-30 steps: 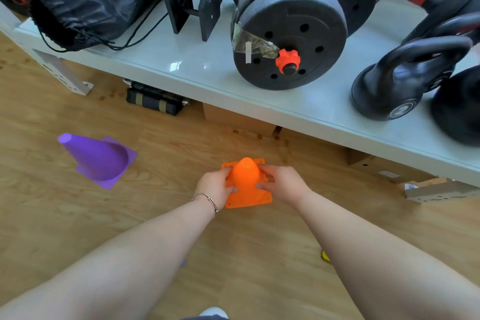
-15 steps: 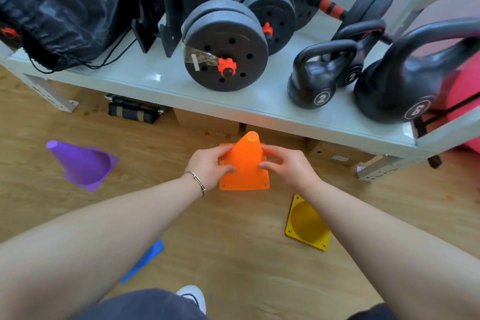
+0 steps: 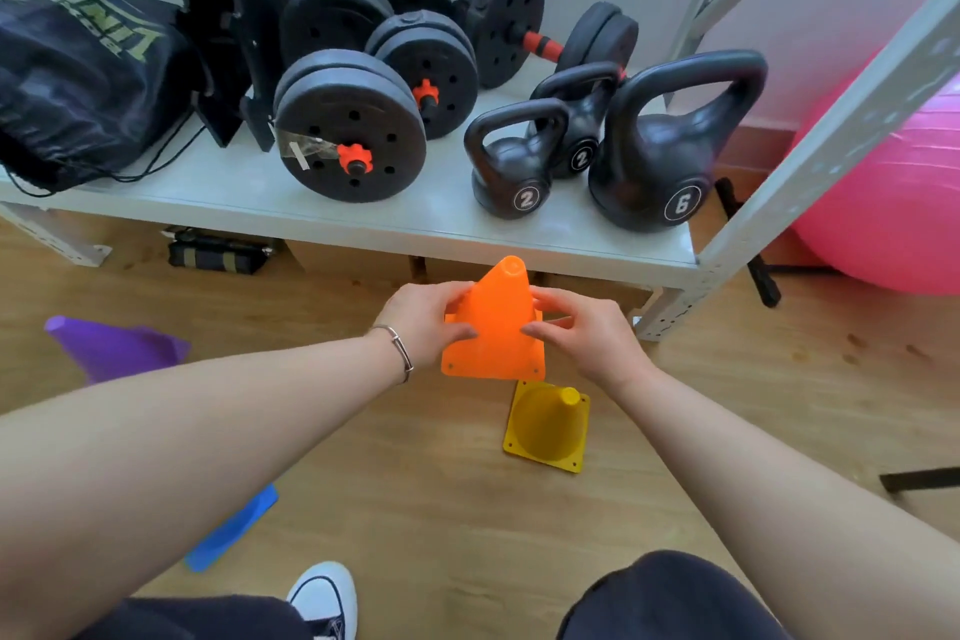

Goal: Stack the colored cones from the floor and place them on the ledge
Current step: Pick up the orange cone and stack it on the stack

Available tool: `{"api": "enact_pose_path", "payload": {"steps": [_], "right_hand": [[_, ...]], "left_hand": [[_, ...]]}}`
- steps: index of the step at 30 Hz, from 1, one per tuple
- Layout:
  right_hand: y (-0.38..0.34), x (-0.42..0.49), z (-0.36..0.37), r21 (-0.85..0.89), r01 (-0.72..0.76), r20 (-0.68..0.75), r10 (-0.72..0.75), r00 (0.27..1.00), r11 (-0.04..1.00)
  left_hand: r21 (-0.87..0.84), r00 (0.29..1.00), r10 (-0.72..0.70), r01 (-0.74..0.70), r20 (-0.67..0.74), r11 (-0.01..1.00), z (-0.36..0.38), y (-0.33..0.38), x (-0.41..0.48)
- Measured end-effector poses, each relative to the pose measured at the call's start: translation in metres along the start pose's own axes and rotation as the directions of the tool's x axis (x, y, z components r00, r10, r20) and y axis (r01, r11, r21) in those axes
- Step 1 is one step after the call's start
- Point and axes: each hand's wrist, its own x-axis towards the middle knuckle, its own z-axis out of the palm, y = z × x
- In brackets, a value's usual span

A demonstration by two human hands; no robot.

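An orange cone [image 3: 497, 327] is held upright in the air between my left hand [image 3: 423, 322] and my right hand [image 3: 584, 335], each gripping one side. Just below it a yellow cone [image 3: 548, 426] stands upright on the wooden floor. A purple cone [image 3: 111, 346] lies on its side at the left. Part of a blue cone [image 3: 234, 528] shows under my left forearm. The white ledge [image 3: 415, 218] runs across just behind the orange cone.
The ledge carries a black bag [image 3: 78, 83], dumbbells [image 3: 353, 130] and three kettlebells [image 3: 660, 146]. A metal rack post [image 3: 779, 192] rises at the right, with a pink ball [image 3: 893, 203] beyond it. My shoe [image 3: 324, 598] and knees are at the bottom.
The orange cone has been lifted off the floor in both hands. My view has pulled back and up, bringing the yellow and blue cones into sight.
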Motion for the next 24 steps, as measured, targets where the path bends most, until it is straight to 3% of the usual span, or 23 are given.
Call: {"api": "enact_pose_path", "payload": {"steps": [12,20,24], "right_hand": [[0.083,-0.048,-0.023,-0.088,-0.159,-0.002,0.16,0.987,0.983],[0.121,-0.045,0.009,-0.159,-0.257,0.057,0.269,0.962,0.953],[0.135,-0.043,0.023,-0.115,-0.318,0.054,0.325,0.944,0.941]], "left_hand": [[-0.065,0.992,0.063,-0.056,0.114,0.996,0.104,0.033,0.008],[0.003,0.974,-0.011,0.01,0.226,1.0,0.158,0.012,0.02],[0.052,0.962,-0.038,0.024,0.272,0.998,0.175,0.007,0.031]]}}
